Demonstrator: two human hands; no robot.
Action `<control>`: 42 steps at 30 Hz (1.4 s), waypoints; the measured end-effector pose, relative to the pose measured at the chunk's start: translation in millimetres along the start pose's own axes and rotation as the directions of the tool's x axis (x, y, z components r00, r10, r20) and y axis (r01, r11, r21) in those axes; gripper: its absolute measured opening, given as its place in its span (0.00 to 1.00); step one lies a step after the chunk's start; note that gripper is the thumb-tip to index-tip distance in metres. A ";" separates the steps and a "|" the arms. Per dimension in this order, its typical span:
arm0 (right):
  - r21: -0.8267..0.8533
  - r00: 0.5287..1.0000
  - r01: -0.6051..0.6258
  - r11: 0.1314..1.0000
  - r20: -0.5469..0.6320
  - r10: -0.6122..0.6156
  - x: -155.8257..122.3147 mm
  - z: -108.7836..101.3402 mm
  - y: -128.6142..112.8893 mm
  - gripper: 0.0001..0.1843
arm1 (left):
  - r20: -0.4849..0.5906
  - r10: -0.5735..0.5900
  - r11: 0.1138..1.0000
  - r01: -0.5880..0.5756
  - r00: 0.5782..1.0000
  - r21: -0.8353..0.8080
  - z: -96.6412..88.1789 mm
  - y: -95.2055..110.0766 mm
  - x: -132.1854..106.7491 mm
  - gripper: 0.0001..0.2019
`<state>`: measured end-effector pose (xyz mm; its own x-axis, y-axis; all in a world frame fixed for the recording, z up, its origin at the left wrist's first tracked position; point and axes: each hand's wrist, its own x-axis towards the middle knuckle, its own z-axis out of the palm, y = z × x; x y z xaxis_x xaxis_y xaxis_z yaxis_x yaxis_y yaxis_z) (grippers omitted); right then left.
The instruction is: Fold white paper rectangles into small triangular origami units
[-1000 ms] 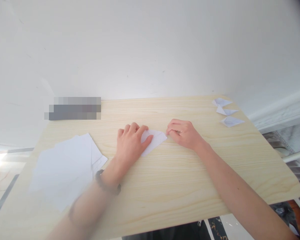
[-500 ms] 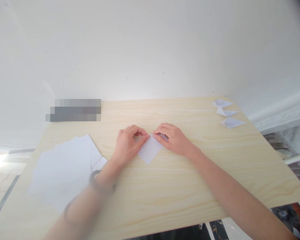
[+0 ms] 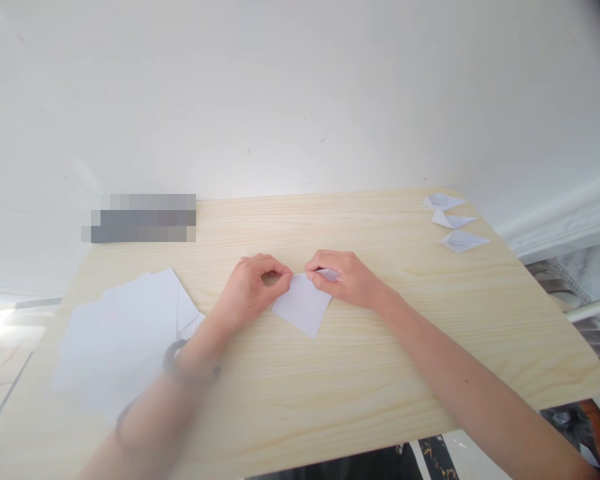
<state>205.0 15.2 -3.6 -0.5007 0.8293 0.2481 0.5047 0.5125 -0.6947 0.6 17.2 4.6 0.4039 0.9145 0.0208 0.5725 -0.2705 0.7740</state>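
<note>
A small folded piece of white paper (image 3: 304, 308) is held just over the middle of the table between my two hands. My left hand (image 3: 260, 287) pinches its upper left edge between thumb and forefinger. Close beside it, my right hand (image 3: 343, 277) grips the top right part the same way, with a bit of paper showing between thumb and fingers. One corner of the paper points down toward me. A dark band circles my left wrist. Whether the sheet touches the tabletop is hard to tell.
White sheets of paper (image 3: 125, 327) lie in a loose pile at the left, partly under my left forearm. Three folded paper pieces (image 3: 464, 241) rest at the far right of the wooden table (image 3: 380, 387). A blurred-out dark object (image 3: 143, 220) stands at the back left, by the wall.
The paper has turned, so its lower corner has shifted right and a different outline shows. My left hand has moved slightly left; the right hand keeps its pinch.
</note>
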 end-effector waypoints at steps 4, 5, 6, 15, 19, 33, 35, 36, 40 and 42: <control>0.075 0.998 -0.044 0.996 0.039 0.041 -1.9 -3.7 2.7 0.04 | 0.022 0.004 1.000 -0.003 1.000 -0.027 -3.3 -2.2 -0.9 0.06; 0.080 0.998 -0.052 0.995 0.046 0.048 -1.9 -3.8 2.9 0.04 | 0.029 0.013 1.000 -0.012 1.000 -0.024 -3.6 -1.7 -1.0 0.07; 0.083 0.997 -0.059 0.995 0.049 0.055 -1.9 -3.7 2.8 0.04 | 0.037 0.025 1.000 -0.024 0.999 -0.014 -3.6 -0.9 -1.1 0.07; 0.061 0.996 -0.064 0.996 0.072 0.060 0.0 -4.0 -0.3 0.05 | 0.081 0.079 0.997 -0.079 0.994 0.001 -5.3 3.7 -2.6 0.11; 0.095 0.986 -0.129 0.987 0.119 0.117 -1.4 -13.1 2.0 0.05 | 0.073 0.045 0.993 -0.037 0.996 -0.109 -9.0 2.3 -3.6 0.12; 0.078 0.966 -0.241 0.967 0.117 0.231 -4.6 -18.0 3.3 0.12 | 0.067 -0.013 0.985 0.025 0.998 -0.170 -10.4 -0.3 -3.7 0.13; 0.049 0.963 -0.258 0.965 0.090 0.253 -4.9 -15.1 2.2 0.14 | 0.066 -0.008 0.983 0.020 0.998 -0.180 -8.7 -0.2 -4.6 0.13; 0.049 0.962 -0.266 0.963 0.077 0.262 -5.1 -14.4 2.4 0.15 | 0.057 -0.002 0.981 0.013 0.998 -0.192 -8.1 -0.5 -5.0 0.13; 0.096 0.960 -0.278 0.956 0.068 0.272 -5.4 -14.2 5.1 0.13 | 0.018 0.056 0.970 -0.050 0.998 -0.236 -7.8 -3.6 -6.0 0.13; 0.098 0.961 -0.275 0.956 0.046 0.272 -4.8 -13.3 6.3 0.11 | 0.031 0.072 0.978 -0.064 0.997 -0.199 -8.3 -4.8 -5.8 0.12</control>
<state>220.0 17.4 -0.2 -0.3764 0.9263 0.0183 0.5514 0.2399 -0.7990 -10.4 15.7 5.9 0.4660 0.8830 0.0563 0.3923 -0.2633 0.8814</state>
